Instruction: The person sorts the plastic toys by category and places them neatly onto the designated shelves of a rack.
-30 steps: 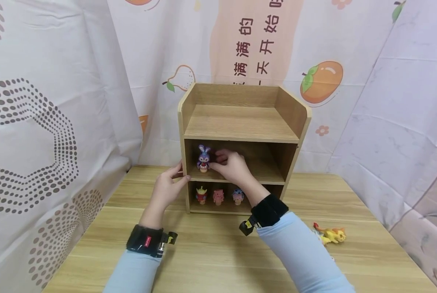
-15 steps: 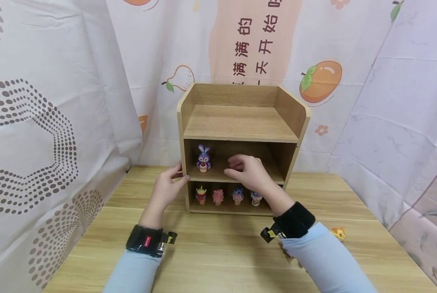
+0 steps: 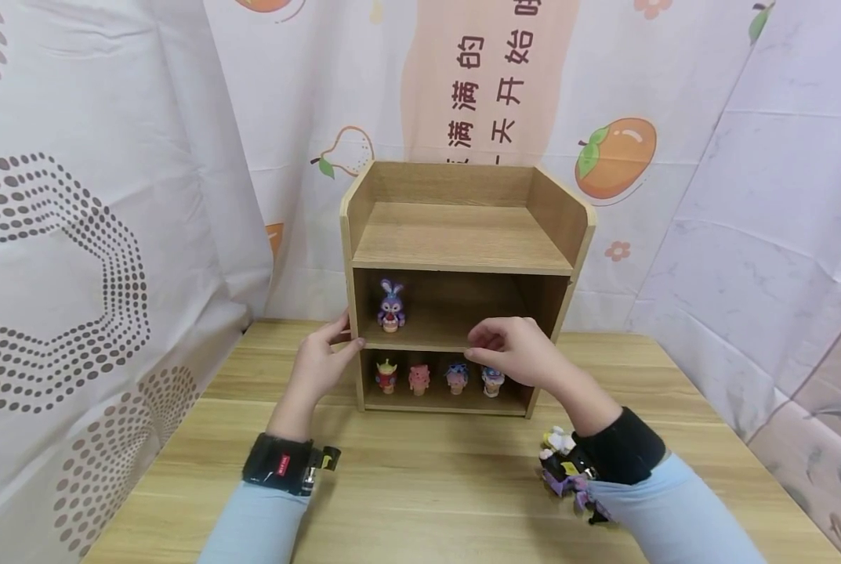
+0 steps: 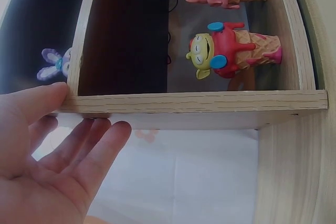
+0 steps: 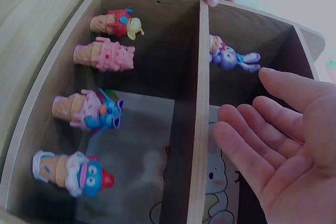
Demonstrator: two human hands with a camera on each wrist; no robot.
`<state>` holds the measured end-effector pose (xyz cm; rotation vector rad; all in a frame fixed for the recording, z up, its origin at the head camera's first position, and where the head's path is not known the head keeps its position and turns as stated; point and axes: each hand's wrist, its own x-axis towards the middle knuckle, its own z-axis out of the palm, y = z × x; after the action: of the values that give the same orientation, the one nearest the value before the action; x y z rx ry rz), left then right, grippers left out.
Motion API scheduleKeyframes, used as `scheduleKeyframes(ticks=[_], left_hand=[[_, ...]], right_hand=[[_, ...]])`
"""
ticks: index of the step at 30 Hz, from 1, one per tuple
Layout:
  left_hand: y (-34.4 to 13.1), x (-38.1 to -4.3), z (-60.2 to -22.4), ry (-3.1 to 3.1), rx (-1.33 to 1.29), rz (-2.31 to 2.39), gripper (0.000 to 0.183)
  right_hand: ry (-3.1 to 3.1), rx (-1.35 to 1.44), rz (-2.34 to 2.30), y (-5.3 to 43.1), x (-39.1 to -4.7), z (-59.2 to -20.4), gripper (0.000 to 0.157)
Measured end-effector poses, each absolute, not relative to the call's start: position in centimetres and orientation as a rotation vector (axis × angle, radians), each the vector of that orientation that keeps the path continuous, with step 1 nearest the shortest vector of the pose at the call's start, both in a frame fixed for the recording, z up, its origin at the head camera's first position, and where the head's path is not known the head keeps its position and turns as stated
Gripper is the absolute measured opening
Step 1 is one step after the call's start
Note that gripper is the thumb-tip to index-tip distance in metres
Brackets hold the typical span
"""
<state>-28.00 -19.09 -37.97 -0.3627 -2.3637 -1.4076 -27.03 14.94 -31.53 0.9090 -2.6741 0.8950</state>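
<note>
Loosely curved right hand (image 3: 515, 350), left hand (image 3: 324, 356) gripping side of shelf (image 3: 460, 235)

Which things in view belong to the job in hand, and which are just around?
Likely job:
left hand
right hand
wooden shelf
purple rabbit figure
four lower-shelf figures
perhaps the loose table figures

Just around:
patterned curtain
wooden table
black wrist straps

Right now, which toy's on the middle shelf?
The purple rabbit; the yellow-headed toy, pink toy and two blue-headed toys stand on the bottom shelf.
</note>
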Motion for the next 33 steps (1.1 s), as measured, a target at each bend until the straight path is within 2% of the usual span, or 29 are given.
scheduleKeyframes(ticks=[15,33], left_hand=[[-19.2,-28.1,-38.1,-2.360,-0.363,-1.412,0.062],[-19.0,-28.1,-38.2,-2.356,-0.351,-1.413,0.061]], right_hand=[[-2.727,1.046,0.814,19.5,-25.3,-32.2,0.011],[-2.736,1.240,0.602,23.9,-23.6,-35.6,0.010]])
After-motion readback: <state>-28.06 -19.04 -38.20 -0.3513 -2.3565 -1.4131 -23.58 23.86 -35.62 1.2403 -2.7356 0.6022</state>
